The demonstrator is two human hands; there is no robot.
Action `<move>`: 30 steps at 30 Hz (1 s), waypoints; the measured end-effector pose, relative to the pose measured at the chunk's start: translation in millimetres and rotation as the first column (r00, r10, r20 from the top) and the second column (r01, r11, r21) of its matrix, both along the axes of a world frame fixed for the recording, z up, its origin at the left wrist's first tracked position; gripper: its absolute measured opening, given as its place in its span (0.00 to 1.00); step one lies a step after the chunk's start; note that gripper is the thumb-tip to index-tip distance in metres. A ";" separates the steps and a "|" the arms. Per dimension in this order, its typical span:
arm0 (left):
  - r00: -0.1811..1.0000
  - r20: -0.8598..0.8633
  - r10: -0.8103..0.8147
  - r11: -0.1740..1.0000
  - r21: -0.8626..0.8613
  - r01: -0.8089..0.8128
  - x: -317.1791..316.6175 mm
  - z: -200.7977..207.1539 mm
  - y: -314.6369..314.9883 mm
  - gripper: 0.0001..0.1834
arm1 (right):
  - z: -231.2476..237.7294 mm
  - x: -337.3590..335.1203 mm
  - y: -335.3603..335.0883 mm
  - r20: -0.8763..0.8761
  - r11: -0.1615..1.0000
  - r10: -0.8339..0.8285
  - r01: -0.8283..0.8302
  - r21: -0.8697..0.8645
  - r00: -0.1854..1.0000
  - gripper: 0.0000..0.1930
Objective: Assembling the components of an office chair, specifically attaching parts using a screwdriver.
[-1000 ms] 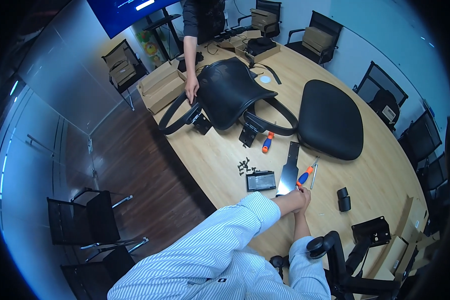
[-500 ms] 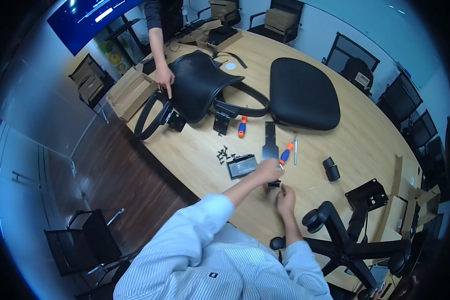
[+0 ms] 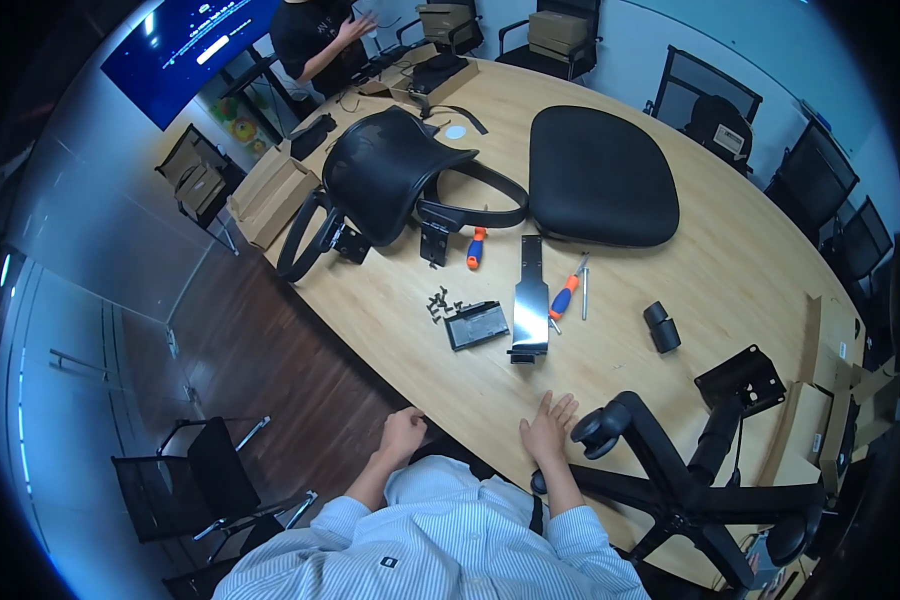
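Note:
My left hand [image 3: 402,435] is at the table's near edge, its fingers curled in, with nothing seen in them. My right hand [image 3: 550,428] lies on the tabletop with fingers spread, holding nothing, just left of a black five-armed chair base [image 3: 685,495]. Beyond both hands lies a long black metal bracket [image 3: 531,305], its wide end toward me. Left of it are a black rectangular tray [image 3: 477,326] and several dark screws [image 3: 440,302]. On its right are an orange-and-blue screwdriver [image 3: 564,298] and a thin metal rod [image 3: 585,295].
A black chair back with armrests [image 3: 375,180] lies across the table, beside a seat cushion [image 3: 602,178]. Another screwdriver [image 3: 476,250] is near an armrest. A black cylinder [image 3: 661,328] stands right of centre. Cardboard boxes [image 3: 270,195] flank the table; a person [image 3: 320,45] stands beyond.
My left hand has let go of the bracket and drawn back to the table's edge. My right hand has moved nearer me and opened. The other person's hand has left the chair back.

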State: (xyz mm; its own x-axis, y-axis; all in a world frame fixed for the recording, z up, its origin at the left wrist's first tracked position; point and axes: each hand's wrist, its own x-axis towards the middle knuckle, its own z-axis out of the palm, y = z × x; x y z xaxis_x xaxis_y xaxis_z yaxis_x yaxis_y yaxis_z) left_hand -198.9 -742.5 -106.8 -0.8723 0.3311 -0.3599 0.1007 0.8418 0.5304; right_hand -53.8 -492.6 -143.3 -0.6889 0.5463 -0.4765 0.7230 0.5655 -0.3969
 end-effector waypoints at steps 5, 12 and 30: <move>0.998 -0.063 0.027 0.988 0.153 -0.017 -62.8 -14.3 2.8 0.17 | -8.2 -14.2 -16.1 0.089 0.995 -0.070 0.063 0.083 0.994 0.52; 0.785 -0.593 0.181 0.948 0.319 0.022 -291.8 17.6 -27.8 0.25 | -6.3 -25.8 -37.4 0.105 0.958 -0.259 0.241 0.153 0.960 0.51; 0.937 0.348 -0.019 0.959 0.273 -0.082 -525.7 21.3 -22.5 0.24 | 0.7 -75.6 -82.1 0.109 0.875 -0.457 0.423 0.237 0.883 0.44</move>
State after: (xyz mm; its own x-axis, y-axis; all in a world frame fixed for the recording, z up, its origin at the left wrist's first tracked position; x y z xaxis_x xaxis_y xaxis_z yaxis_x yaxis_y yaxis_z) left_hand -724.7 -765.0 -85.5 -0.7228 0.4360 -0.5361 -0.1544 0.6542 0.7403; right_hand -129.3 -574.7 -142.6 -0.2802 0.8700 -0.4056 0.9584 0.2293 -0.1702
